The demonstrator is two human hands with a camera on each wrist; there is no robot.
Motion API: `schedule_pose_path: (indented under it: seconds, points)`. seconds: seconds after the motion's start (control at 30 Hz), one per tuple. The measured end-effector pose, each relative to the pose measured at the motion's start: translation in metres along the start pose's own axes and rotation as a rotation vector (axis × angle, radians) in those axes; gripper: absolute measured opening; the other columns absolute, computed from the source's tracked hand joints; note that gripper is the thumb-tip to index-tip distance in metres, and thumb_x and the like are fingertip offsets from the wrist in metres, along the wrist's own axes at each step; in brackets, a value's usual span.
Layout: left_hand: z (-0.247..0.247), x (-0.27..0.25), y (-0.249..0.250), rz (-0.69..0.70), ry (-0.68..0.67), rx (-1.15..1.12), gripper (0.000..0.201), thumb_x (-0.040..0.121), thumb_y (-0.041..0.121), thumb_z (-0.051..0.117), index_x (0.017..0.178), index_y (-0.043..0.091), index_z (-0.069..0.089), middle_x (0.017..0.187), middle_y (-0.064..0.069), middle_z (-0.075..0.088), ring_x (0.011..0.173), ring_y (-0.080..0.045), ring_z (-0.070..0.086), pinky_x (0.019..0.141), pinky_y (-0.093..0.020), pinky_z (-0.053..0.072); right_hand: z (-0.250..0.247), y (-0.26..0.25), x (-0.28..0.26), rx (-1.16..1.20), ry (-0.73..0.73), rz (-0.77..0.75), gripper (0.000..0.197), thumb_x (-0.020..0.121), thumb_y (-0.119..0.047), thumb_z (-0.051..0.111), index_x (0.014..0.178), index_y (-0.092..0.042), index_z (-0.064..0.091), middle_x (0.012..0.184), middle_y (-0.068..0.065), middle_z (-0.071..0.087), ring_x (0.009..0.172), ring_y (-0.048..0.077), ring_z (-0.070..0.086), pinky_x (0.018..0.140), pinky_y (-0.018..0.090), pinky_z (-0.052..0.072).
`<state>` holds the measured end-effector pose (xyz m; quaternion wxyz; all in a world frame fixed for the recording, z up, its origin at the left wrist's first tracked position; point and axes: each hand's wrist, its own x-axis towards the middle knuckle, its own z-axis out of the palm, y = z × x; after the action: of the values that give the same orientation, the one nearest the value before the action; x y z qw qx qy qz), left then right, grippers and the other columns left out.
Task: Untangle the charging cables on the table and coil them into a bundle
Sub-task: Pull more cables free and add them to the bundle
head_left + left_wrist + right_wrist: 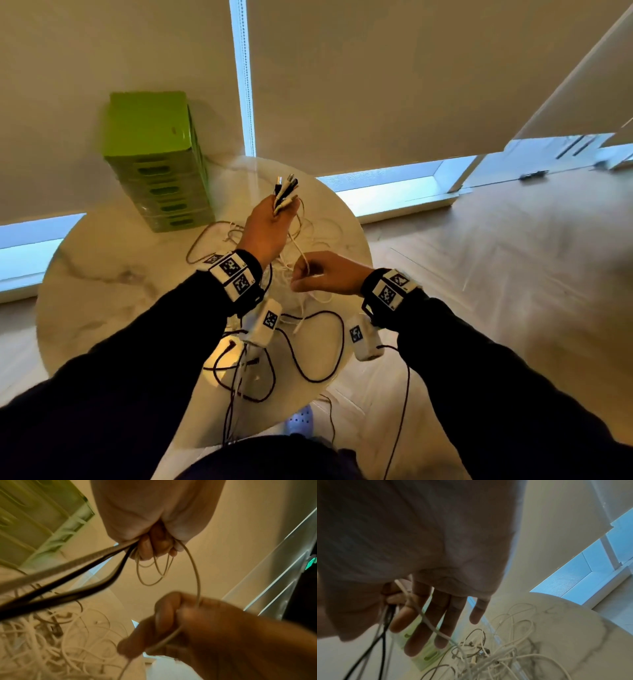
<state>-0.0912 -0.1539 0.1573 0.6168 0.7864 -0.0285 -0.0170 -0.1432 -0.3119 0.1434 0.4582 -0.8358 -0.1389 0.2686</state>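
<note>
Charging cables, thin white and black cords, remain mostly tangled on the round marble bench, though the left hand grips several gathered plug ends while the right hand pinches one white strand.

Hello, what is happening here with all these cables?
A person is sorting tangled cables at a round table. The left hand grips a bunch of cable ends, black and white, raised above the table. The right hand pinches one white cable that runs up to the left hand. A heap of white cables lies tangled on the table, and black cables hang over its near edge. A green box stands behind.
</note>
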Motion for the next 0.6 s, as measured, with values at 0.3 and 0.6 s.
schedule_pose_path:
  seconds: [0.3, 0.6]
  points:
    - [0.072, -0.011, 0.016, -0.013, -0.162, -0.044, 0.029, 0.104, 0.041, 0.049, 0.097, 0.015, 0.060, 0.069, -0.004, 0.054, 0.061, -0.015, 0.047, 0.062, -0.033, 0.040, -0.034, 0.017, -0.062, -0.101, 0.418, 0.043, 0.033, 0.107, -0.036, 0.035, 0.082, -0.021, 0.053, 0.063, -0.012, 0.051, 0.057, 0.004, 0.045, 0.062, 0.024, 0.044]
    - [0.086, -0.023, 0.022, -0.212, -0.287, -0.412, 0.028, 0.108, 0.037, 0.040, 0.095, 0.016, 0.053, 0.058, 0.011, 0.040, 0.047, -0.004, 0.032, 0.045, -0.018, 0.028, -0.053, 0.131, -0.130, -0.258, 0.231, 0.679, 0.012, 0.099, -0.015, 0.047, 0.100, -0.019, 0.059, 0.084, 0.004, 0.066, 0.068, 0.016, 0.061, 0.062, 0.025, 0.048]
